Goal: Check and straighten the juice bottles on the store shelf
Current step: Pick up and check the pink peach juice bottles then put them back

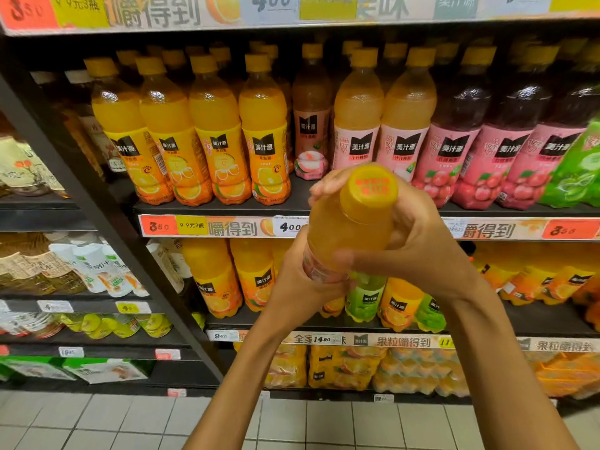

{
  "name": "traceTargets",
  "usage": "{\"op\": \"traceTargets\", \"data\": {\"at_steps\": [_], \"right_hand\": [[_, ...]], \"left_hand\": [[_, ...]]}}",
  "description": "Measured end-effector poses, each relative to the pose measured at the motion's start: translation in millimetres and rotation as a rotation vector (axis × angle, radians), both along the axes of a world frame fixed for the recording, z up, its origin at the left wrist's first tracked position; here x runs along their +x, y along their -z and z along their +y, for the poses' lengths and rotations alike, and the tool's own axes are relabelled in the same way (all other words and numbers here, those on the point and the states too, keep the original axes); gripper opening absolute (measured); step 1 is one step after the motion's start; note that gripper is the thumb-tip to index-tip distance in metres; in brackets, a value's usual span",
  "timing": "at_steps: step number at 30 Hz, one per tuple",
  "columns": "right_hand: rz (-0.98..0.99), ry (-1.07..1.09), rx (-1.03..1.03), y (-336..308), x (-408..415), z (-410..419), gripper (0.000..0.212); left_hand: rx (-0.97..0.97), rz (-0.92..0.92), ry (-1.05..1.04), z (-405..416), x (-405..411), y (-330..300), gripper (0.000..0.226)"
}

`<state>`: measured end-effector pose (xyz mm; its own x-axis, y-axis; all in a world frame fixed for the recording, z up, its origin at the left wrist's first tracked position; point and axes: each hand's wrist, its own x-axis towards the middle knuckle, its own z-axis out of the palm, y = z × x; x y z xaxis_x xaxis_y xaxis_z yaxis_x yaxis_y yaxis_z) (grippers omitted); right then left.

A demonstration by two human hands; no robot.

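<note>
Both hands hold the peach juice bottle [349, 228] off the shelf [220, 207], cap tilted toward camera: left hand [302, 280] curled round lower label, right hand [412, 235] round shoulder. Full, prob. heavy w/ slick plastic; best gripped mid-body.

Pale square floor tiles [107, 423] fill the lower left of the frame, below white drink pouches [97, 266] at left.

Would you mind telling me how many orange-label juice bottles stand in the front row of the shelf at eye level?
4, side by side at the shelf's left end: first, second, third, fourth. More caps show in rows behind, so others may be hidden.
</note>
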<state>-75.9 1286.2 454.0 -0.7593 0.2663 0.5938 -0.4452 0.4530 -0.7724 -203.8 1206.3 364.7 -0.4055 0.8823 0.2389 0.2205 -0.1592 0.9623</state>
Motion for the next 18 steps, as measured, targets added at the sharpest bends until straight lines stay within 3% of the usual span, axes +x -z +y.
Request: {"op": "traceTargets", "data": {"at_steps": [5,8,12,14,18], "right_hand": [[-0.057,-0.176,-0.210,-2.8,-16.4,14.4,0.065],[-0.063,-0.281,-0.446,-3.4,-30.0,17.2,0.053],[-0.028,-0.029,-0.531,-3.1,-34.2,19.5,0.024],[0.001,0.151,-0.538,-3.4,-35.1,17.1,0.015],[0.008,0.237,-0.621,-5.9,-36.8,14.4,0.022]], "left_hand": [[-0.103,-0.029,0.238,-15.9,-1.6,-2.3,0.062],[-0.142,-0.113,0.309,-20.5,4.4,3.8,0.055],[-0.059,-0.310,0.258,-23.3,10.0,7.3,0.080],[0.000,-0.293,0.166,-24.2,13.8,2.9,0.078],[-0.042,-0.261,0.007,-22.1,23.2,-5.7,0.078]]}}
